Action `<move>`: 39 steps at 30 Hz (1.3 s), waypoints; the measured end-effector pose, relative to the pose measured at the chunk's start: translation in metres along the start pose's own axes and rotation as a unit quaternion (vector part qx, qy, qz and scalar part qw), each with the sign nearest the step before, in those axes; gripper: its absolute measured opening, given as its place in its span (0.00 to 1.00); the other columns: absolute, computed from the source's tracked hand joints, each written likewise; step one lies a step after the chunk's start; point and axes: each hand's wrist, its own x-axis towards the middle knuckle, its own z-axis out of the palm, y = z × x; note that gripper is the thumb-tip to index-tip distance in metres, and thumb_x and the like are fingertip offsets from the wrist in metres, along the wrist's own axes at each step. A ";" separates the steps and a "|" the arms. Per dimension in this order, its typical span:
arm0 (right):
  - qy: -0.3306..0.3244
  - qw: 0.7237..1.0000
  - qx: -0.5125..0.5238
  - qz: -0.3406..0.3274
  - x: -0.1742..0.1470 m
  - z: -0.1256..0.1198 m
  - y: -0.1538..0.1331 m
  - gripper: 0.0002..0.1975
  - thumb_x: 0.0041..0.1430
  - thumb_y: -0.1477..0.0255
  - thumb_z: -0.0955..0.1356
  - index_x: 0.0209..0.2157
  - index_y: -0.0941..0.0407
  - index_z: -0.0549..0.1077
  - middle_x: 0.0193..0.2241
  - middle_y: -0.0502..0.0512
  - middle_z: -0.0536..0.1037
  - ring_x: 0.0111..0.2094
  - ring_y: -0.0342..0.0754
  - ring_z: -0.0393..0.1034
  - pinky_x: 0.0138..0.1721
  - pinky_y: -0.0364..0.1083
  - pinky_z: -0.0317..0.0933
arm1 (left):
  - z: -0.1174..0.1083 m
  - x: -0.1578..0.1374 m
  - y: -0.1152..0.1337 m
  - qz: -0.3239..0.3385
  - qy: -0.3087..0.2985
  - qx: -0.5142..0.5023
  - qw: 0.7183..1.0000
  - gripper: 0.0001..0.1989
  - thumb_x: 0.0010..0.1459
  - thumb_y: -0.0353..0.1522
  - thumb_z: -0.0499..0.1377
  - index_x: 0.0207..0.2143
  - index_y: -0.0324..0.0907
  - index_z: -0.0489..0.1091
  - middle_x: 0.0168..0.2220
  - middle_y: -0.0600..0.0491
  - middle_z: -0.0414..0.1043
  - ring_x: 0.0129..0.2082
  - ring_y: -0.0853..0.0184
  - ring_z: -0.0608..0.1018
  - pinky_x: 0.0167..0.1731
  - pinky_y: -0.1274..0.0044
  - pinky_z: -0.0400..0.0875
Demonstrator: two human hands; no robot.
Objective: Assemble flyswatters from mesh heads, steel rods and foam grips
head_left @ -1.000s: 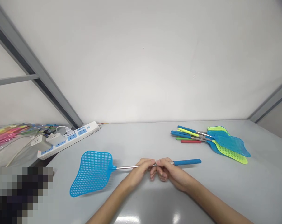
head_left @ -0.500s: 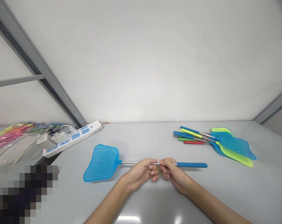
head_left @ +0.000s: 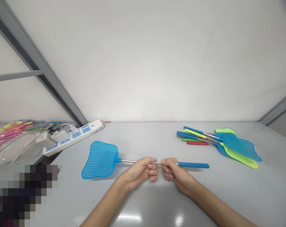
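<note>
Your blue fly swatter (head_left: 128, 161) has a mesh head (head_left: 100, 160), shiny rod (head_left: 159, 163) and handle (head_left: 193, 165); it runs crosswise, head left, your left hand (head_left: 143, 171) and right hand (head_left: 175, 171) pinching the rod.

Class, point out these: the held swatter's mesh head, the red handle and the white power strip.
Held swatter's mesh head (head_left: 100, 160): head view, centre of the blue mesh.
Red handle (head_left: 197, 143): head view, middle of its length.
White power strip (head_left: 76, 135): head view, a blue socket panel near its middle.
</note>
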 end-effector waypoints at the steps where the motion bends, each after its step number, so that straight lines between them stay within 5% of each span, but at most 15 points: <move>1: -0.003 1.000 0.000 0.000 0.000 0.000 0.000 0.18 0.50 0.67 0.61 0.12 0.57 0.52 0.11 0.43 0.48 0.14 0.35 0.41 0.18 0.42 0.35 | 0.000 0.000 0.001 -0.003 0.002 -0.004 1.000 0.15 0.52 0.35 0.47 0.15 0.40 0.51 0.15 0.60 0.50 0.16 0.74 0.60 0.24 0.78 0.53; 24: -0.002 1.000 0.003 -0.001 0.000 -0.004 -0.003 0.18 0.50 0.67 0.61 0.12 0.58 0.53 0.11 0.43 0.49 0.14 0.35 0.43 0.18 0.42 0.36 | -0.002 0.000 0.001 -0.004 0.002 0.052 0.999 0.17 0.53 0.39 0.46 0.15 0.40 0.53 0.13 0.59 0.54 0.15 0.73 0.62 0.24 0.78 0.54; 39: -0.050 0.997 0.049 0.014 -0.002 -0.008 -0.002 0.19 0.50 0.65 0.62 0.12 0.58 0.54 0.10 0.43 0.48 0.14 0.36 0.44 0.19 0.42 0.38 | 0.004 0.007 -0.008 0.127 0.031 0.230 0.964 0.24 0.54 0.45 0.43 0.20 0.36 0.65 0.14 0.55 0.61 0.16 0.71 0.65 0.24 0.78 0.59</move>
